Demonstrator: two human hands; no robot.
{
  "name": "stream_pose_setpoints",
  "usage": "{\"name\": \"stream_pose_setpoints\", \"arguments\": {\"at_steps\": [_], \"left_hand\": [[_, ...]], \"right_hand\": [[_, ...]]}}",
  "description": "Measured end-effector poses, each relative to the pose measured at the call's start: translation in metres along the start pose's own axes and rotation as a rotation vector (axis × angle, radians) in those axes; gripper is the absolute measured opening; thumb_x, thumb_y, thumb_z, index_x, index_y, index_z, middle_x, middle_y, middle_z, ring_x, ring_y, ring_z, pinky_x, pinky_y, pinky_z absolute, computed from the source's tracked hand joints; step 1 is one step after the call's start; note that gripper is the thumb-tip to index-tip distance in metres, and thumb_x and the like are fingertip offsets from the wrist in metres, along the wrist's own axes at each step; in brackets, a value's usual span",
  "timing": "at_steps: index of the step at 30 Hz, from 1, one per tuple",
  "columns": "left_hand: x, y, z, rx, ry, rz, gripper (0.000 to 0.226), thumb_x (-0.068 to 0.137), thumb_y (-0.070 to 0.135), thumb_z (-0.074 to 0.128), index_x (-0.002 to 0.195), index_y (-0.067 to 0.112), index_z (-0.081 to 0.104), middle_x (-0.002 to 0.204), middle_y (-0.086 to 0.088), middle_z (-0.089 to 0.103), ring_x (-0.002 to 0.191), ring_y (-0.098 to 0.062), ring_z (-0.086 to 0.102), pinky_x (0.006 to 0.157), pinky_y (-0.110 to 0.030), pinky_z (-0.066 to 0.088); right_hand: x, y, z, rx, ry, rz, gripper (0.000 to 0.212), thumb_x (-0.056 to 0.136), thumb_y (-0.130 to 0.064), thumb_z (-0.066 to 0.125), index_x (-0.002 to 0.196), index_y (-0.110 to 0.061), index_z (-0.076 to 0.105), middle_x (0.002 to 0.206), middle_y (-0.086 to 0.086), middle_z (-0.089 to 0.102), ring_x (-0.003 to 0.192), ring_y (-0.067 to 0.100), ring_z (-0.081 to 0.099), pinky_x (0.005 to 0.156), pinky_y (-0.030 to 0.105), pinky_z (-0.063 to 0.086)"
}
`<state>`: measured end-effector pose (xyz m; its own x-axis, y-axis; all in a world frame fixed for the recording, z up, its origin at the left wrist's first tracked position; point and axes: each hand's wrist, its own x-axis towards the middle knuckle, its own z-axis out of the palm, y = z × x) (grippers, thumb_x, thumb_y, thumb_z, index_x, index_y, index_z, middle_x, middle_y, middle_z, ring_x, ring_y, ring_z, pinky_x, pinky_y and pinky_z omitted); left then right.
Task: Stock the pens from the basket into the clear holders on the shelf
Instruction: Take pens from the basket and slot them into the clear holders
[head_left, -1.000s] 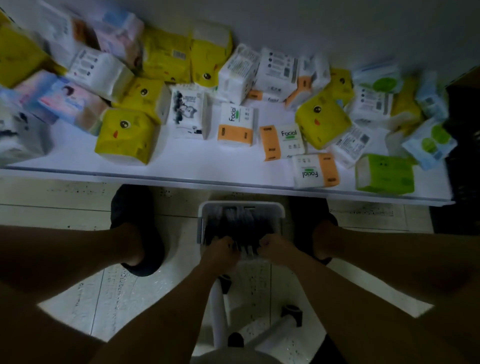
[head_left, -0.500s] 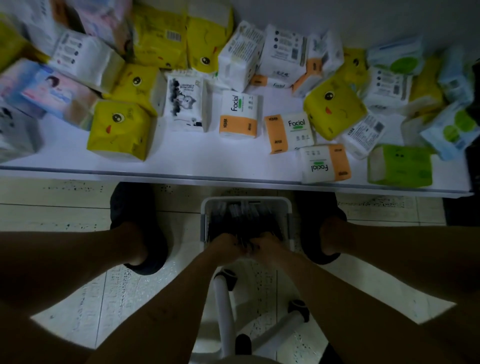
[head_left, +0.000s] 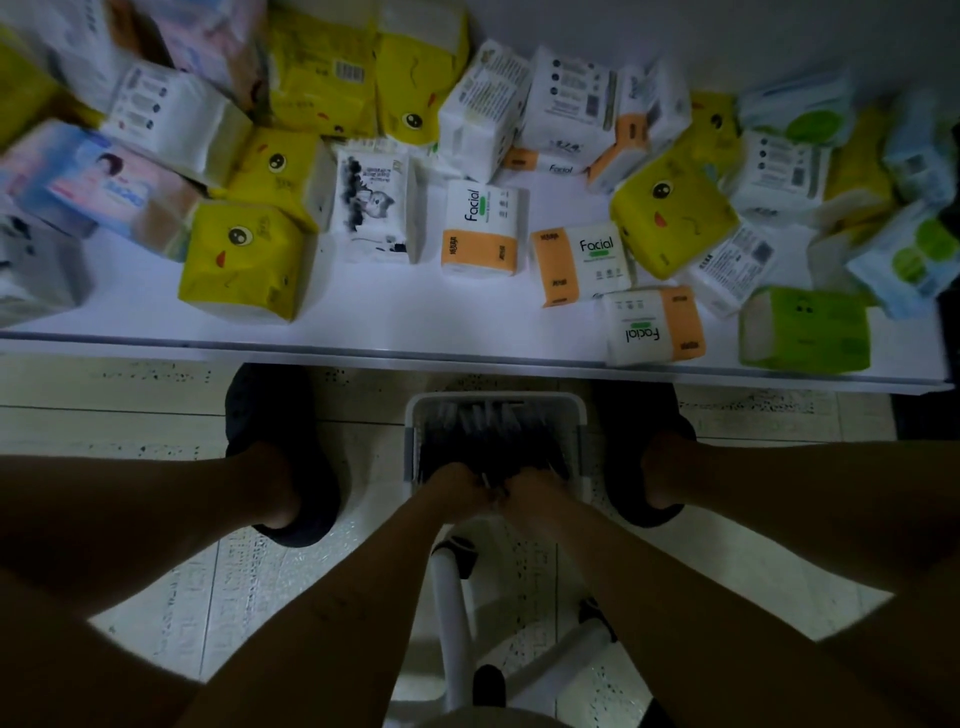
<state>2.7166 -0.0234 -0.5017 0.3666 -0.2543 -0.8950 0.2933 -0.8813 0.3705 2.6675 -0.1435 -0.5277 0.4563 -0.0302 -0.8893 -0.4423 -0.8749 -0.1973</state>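
The pens (head_left: 493, 441) are all down in a white rectangular basket (head_left: 496, 401) sitting on the tiled floor (head_left: 156, 597), just in front of the shelf (head_left: 415, 325) edge and between the person's two feet in dark slippers (head_left: 280, 457). They look like slim dark sticks with a few paler ends, lying lengthwise in one loose heap. It's way too dim to count them; all I can say is there's a lot.

Both hands are at the near end of the basket, pretty much touching each other. The left hand (head_left: 457, 486) has its fingers curled down around some pens, and the right hand (head_left: 532, 491) is doing the same right beside it. A pale pen end pokes up in the gap between them. How many pens each hand holds, no idea.

Counts for the rest: one basket, two hands, two slippers. On the white shelf it's tissue packs everywhere. Three orange-and-white Facial packs (head_left: 480, 228) lie out front, one of them right at the shelf edge. There's one green pack (head_left: 805, 330) at the right near the edge, one white pack with a cartoon cat (head_left: 374, 208), and at least four yellow duck-face packs (head_left: 244, 260). More white, blue and pink packs are piled at the back, too blurry to count properly.

A white stool base (head_left: 452, 618) with dark castors shows on the floor below the arms.
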Motion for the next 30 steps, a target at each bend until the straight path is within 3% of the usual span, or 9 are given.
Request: {"name": "stream_pose_setpoints", "arguments": {"at_steps": [3,6,9,11,13,17,20,25,30], "left_hand": [[0.001,-0.005,0.003,-0.024,0.115,-0.066,0.031,0.092,0.023,0.056,0.113,0.002,0.066,0.116,-0.014,0.066,0.11,-0.029,0.061,0.087,-0.032,0.047],[-0.002,-0.009,0.006,-0.042,0.131,-0.007,0.033,0.089,0.029,0.063,0.11,0.004,0.065,0.108,-0.014,0.067,0.104,-0.028,0.062,0.081,-0.03,0.049],[-0.005,-0.011,0.0,-0.109,0.137,-0.068,0.031,0.085,0.028,0.068,0.1,0.002,0.065,0.088,-0.013,0.067,0.079,-0.021,0.064,0.069,-0.03,0.052],[-0.005,-0.013,-0.006,-0.18,0.145,-0.103,0.017,0.087,0.019,0.064,0.087,0.002,0.065,0.072,-0.011,0.064,0.061,-0.018,0.059,0.063,-0.03,0.053],[-0.009,-0.014,-0.011,-0.287,0.152,-0.079,0.013,0.086,0.01,0.06,0.074,0.007,0.06,0.066,-0.01,0.062,0.058,-0.019,0.058,0.06,-0.03,0.053],[-0.018,-0.018,-0.02,-0.388,0.14,-0.055,0.011,0.089,0.008,0.051,0.092,0.007,0.061,0.084,-0.013,0.066,0.075,-0.022,0.063,0.057,-0.023,0.049],[-0.023,-0.02,-0.024,-0.44,0.105,-0.098,0.018,0.092,0.005,0.043,0.1,0.004,0.06,0.075,-0.009,0.064,0.066,-0.019,0.061,0.055,-0.024,0.048],[-0.029,-0.026,-0.022,-0.538,0.067,-0.152,0.017,0.099,0.018,0.041,0.105,0.008,0.054,0.086,-0.007,0.061,0.072,-0.017,0.058,0.063,-0.026,0.048],[-0.031,-0.033,-0.027,-0.521,0.109,-0.155,0.02,0.098,0.027,0.044,0.101,0.009,0.052,0.078,-0.006,0.05,0.066,-0.017,0.044,0.059,-0.026,0.037]], "right_hand": [[0.003,-0.001,0.002,0.084,0.01,0.014,0.033,0.101,-0.022,0.044,0.118,-0.002,0.064,0.119,0.016,0.062,0.109,0.027,0.058,0.082,0.024,0.041],[0.003,-0.001,0.001,0.1,-0.014,0.015,0.033,0.099,-0.022,0.047,0.123,-0.003,0.061,0.128,0.017,0.056,0.118,0.033,0.052,0.098,0.034,0.041],[-0.001,0.001,-0.004,0.032,0.039,0.032,0.036,0.092,-0.025,0.053,0.124,-0.01,0.059,0.133,0.013,0.047,0.122,0.035,0.046,0.097,0.037,0.04],[-0.001,0.002,-0.006,0.037,0.04,0.017,0.041,0.09,-0.029,0.057,0.127,-0.012,0.058,0.134,0.012,0.046,0.123,0.034,0.045,0.099,0.034,0.041],[0.005,0.003,-0.004,0.034,0.038,0.004,0.047,0.09,-0.035,0.056,0.132,-0.014,0.056,0.136,0.01,0.048,0.123,0.031,0.046,0.102,0.037,0.042],[-0.002,-0.007,-0.014,0.029,0.061,0.022,0.032,0.093,-0.025,0.055,0.112,-0.002,0.067,0.117,0.015,0.06,0.108,0.03,0.058,0.089,0.032,0.049],[-0.004,-0.01,-0.02,0.04,0.064,0.028,0.023,0.091,-0.016,0.056,0.095,0.003,0.069,0.102,0.016,0.067,0.094,0.03,0.064,0.075,0.031,0.05],[-0.008,-0.015,-0.021,-0.003,0.067,-0.006,0.023,0.091,-0.016,0.054,0.101,0.001,0.067,0.111,0.016,0.062,0.103,0.031,0.059,0.09,0.036,0.052],[-0.015,-0.022,-0.024,0.001,0.127,-0.002,0.019,0.088,-0.016,0.06,0.093,-0.001,0.069,0.091,0.011,0.065,0.09,0.028,0.065,0.078,0.034,0.056]]}}
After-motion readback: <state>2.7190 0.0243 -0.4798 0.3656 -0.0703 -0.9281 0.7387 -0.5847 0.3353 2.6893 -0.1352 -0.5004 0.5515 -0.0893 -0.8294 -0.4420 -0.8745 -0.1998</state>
